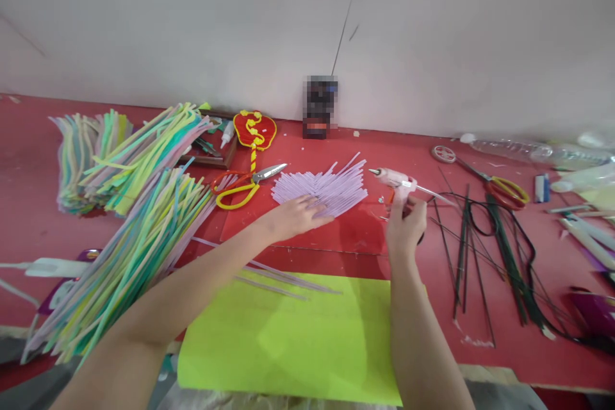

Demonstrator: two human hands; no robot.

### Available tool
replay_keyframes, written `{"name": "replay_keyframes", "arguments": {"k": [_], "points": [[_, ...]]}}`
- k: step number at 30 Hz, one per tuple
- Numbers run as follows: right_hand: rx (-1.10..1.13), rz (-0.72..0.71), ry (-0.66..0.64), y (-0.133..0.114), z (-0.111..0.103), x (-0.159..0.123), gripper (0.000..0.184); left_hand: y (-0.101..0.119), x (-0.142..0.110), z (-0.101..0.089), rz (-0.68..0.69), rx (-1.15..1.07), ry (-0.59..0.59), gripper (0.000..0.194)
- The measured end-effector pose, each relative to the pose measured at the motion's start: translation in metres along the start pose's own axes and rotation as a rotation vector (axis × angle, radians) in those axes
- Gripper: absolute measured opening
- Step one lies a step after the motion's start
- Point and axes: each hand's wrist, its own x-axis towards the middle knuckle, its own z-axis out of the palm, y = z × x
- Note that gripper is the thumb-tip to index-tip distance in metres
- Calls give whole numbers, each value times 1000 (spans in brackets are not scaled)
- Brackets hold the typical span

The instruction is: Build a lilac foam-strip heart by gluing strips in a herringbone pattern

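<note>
My left hand (298, 216) lies with its fingers stretched out on a fan of lilac pipe cleaners (348, 184), which is set in a V-like pattern on the red table. To its right, my right hand (407, 225) is wrapped round a pale pink hot glue gun (393, 178). The gun's nozzle points left, and a clear glue stick (435, 194) sticks out of its back. Just left of the lilac fan are yellow-handled scissors (240, 191). A few loose lilac pipe cleaners (293, 280) lie nearer to me, over a lime-green sheet (288, 339).
Large bundles of coloured pipe cleaners (129, 262) cover the left side. A red and yellow ornament (254, 130) and a dark blurred-out object (320, 109) are near the wall. Dark green stems (509, 256), more scissors (504, 189) and plastic bottles (509, 147) occupy the right.
</note>
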Motion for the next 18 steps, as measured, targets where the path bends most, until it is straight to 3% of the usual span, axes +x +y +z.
{"name": "replay_keyframes", "arguments": {"k": [5, 9, 12, 18], "points": [[108, 138, -135, -20, 2, -13, 44, -2, 1, 14, -52, -34, 17, 47], [117, 131, -105, -24, 0, -16, 46, -2, -2, 25, -168, -58, 77, 54], [115, 131, -78, -24, -2, -15, 48, -1, 0, 31, -250, -75, 107, 48], [174, 198, -53, -25, -4, -10, 47, 6, 5, 17, -319, -120, 188, 46]]}}
